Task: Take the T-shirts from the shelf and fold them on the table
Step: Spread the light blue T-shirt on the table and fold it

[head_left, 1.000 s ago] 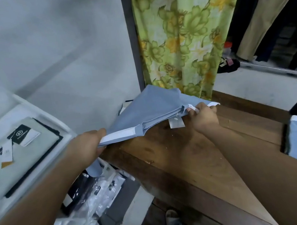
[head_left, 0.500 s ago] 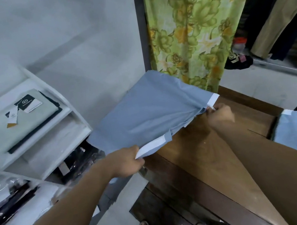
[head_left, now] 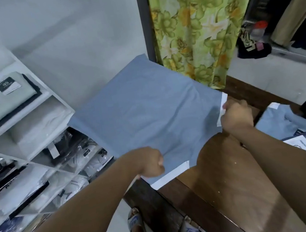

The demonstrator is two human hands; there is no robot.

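Note:
A blue-grey T-shirt (head_left: 143, 113) with white sleeve trim is spread out flat in the air above the left end of the brown wooden table (head_left: 223, 182). My left hand (head_left: 151, 163) grips its near edge close to the white cuff. My right hand (head_left: 235, 115) pinches the other white-trimmed edge over the table. The far part of the shirt hangs beyond the table's end. A white shelf unit (head_left: 30, 122) at the left holds a folded pale green T-shirt (head_left: 5, 100) with tags and several bagged garments.
A folded light-blue garment (head_left: 289, 127) with a paper tag lies on the table at the right. A green floral curtain (head_left: 199, 21) hangs behind the table. Hanging clothes and a dark bundle (head_left: 253, 49) are at the far right. My sandalled feet (head_left: 136, 225) stand beside the table.
The shirt went from a bunched fold to fully spread out. My hands moved apart, the left one toward me and lower. The view swung left, showing more of the shelf.

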